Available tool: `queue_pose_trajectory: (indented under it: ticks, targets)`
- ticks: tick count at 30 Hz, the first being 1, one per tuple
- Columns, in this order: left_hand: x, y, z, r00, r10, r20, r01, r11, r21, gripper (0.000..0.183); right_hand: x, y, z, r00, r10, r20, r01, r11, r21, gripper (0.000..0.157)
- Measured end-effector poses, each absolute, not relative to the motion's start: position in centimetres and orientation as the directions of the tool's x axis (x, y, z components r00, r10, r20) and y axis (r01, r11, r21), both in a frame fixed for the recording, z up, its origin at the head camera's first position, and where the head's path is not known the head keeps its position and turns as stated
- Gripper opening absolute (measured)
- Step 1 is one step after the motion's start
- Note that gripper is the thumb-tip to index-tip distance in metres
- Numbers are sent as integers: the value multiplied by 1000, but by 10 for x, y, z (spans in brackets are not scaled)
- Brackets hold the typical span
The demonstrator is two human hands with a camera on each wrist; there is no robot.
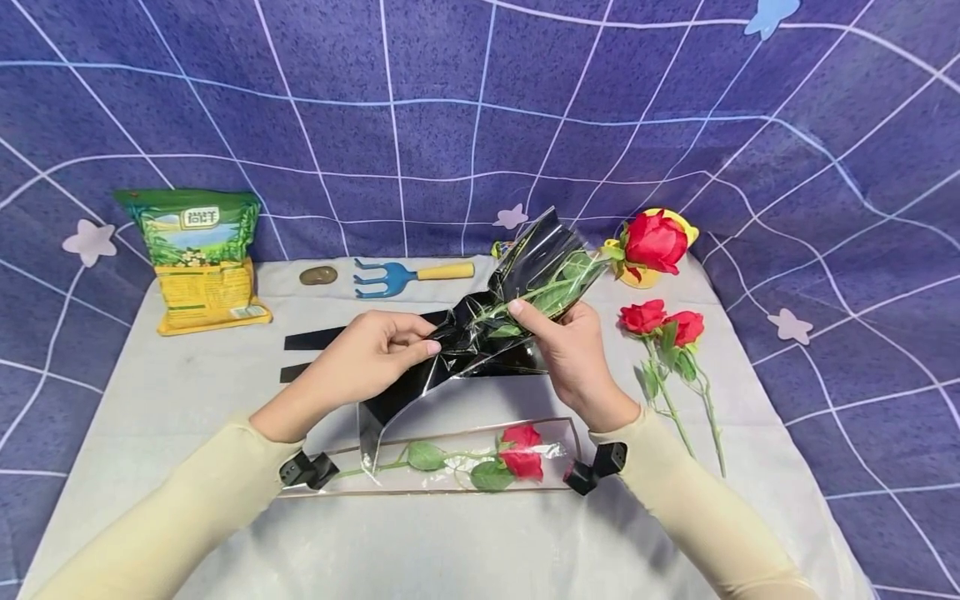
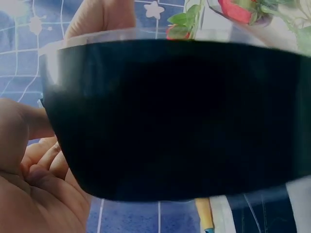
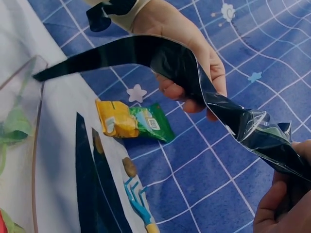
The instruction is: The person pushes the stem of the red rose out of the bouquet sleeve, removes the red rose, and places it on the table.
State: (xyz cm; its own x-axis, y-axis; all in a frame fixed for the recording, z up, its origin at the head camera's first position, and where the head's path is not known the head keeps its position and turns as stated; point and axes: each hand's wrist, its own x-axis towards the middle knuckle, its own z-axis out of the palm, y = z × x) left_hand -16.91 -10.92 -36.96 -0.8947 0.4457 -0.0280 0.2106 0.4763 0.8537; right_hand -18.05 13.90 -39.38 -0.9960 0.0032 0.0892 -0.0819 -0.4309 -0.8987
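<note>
A black and clear flower wrapper [image 1: 465, 333] is bunched around the stem of a red rose [image 1: 656, 242], whose head sticks out past the right end. My left hand [image 1: 371, 350] pinches the gathered black part between thumb and fingers. Further up, my right hand [image 1: 573, 354] holds the wrapper and leafy stem, thumb on top. The wrapper's black tail [image 3: 131, 51] hangs down beside the left hand in the right wrist view. In the left wrist view, that black sheet [image 2: 175, 121] hides most of the scene. Below the hands lies another rose [image 1: 521, 452] in a clear sleeve [image 1: 562, 479].
Two smaller roses [image 1: 663, 321] lie at the right. Black strips [image 1: 318, 337] lie beyond the left forearm. Along the back are a green and yellow bag [image 1: 198, 258], a brown stone [image 1: 318, 275], a blue hand fork [image 1: 393, 277] and a yellow object [image 1: 637, 277] behind the rose head.
</note>
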Motion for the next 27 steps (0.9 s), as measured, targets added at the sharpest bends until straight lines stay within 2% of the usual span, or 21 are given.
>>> queue_pose_trajectory:
  ticks: [8, 14, 19, 27]
  targets:
    - [-169, -112, -371, -894, 447, -33, 207, 478, 854, 18, -182, 143, -395, -998, 2, 67, -60, -473, -879, 28]
    - [-168, -115, -371, -898, 436, -49, 181, 470, 864, 17, -182, 146, -394, -997, 7, 75, -68, -490, -869, 33]
    - [-168, -113, -371, -911, 410, -49, 168, 475, 864, 22, -181, 145, -394, -998, 11, 69, -67, -455, -888, 31]
    - [-170, -101, -369, -899, 437, -3, 220, 458, 861, 19, -178, 137, -397, -994, -21, 103, -82, -454, -887, 32]
